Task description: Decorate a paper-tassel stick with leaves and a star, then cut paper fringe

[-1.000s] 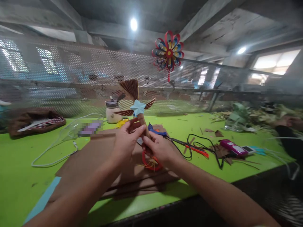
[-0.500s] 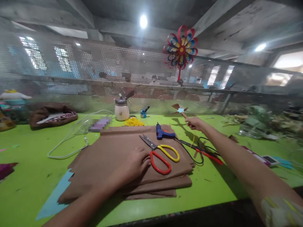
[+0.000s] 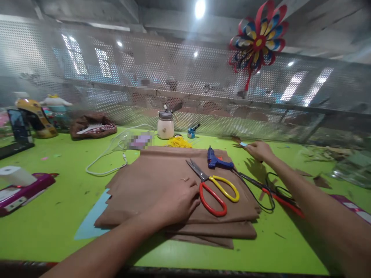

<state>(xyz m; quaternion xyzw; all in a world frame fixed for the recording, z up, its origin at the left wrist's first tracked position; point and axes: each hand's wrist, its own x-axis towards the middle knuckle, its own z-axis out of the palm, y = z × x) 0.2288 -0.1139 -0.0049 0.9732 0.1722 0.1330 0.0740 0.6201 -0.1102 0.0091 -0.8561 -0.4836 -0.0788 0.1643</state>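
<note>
My left hand lies on a stack of folded brown sheets. Its fingers are curled in, close to the red handle of a pair of scissors with one red and one yellow grip; whether anything is under those fingers is hidden. My right hand reaches to the back right of the table, closed on a small brown-and-light-blue craft piece, held low over the surface. A blue glue gun rests on the stack's upper right corner, beyond the scissors.
Red-handled tongs or shears and a black cord lie under my right forearm. Behind the stack are yellow strands, a lidded jar and a small blue bottle. A purple power strip is at left; perforated mesh stands behind.
The view has swung left and slightly down. My right hand has lowered the craft piece from a raised position toward the table's back. My left hand stays on the stack.
</note>
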